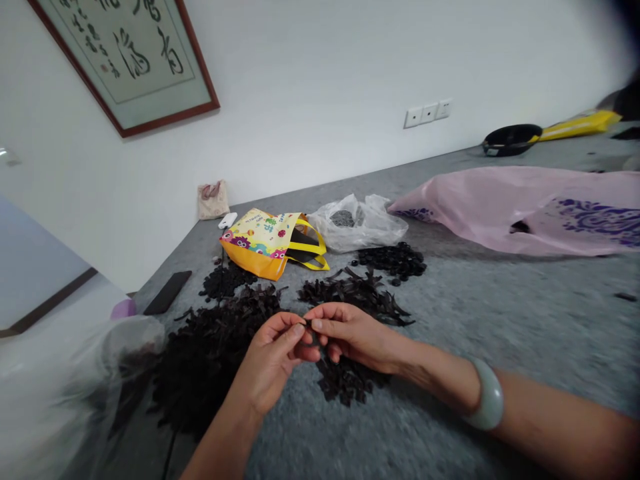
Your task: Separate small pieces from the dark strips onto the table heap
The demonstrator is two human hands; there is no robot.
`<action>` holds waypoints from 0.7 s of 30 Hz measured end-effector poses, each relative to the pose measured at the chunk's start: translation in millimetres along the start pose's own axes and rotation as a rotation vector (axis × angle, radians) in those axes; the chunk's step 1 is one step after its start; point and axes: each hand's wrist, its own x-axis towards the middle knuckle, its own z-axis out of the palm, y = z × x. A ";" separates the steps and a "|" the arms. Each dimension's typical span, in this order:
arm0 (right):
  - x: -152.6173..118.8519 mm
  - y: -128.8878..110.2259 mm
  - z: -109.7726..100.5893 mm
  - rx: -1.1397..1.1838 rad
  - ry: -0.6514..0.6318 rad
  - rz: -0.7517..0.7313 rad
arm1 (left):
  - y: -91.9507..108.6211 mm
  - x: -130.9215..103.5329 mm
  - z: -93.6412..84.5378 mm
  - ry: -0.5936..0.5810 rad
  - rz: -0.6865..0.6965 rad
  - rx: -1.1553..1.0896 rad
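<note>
My left hand [280, 350] and my right hand [353, 333] meet at the fingertips, low in the middle of the view. Both pinch a small black piece [308, 324], mostly covered by the fingers. A pale green bangle [487, 395] circles my right wrist. Left of my hands spreads a large heap of black strips [205, 363]. Behind them lies another pile of black strips [357, 290], and a smaller pile [350, 383] sits just below my right hand.
Round black pieces [395, 260] lie before a white plastic bag [357, 230]. A colourful bag [260, 243] stands left of it, near a dark phone-like slab [168, 292]. Pink fabric [480, 210] covers the right back; a black bowl [511, 140] sits by the wall.
</note>
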 end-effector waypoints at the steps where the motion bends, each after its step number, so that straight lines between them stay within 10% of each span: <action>1: -0.7 0.3 0.8 0.036 -0.002 0.012 | 1.0 0.0 0.1 0.001 -0.009 -0.005; 21: 1.7 6.6 0.1 -0.149 -0.018 -0.103 | 4.8 -0.2 5.4 0.095 -0.048 0.014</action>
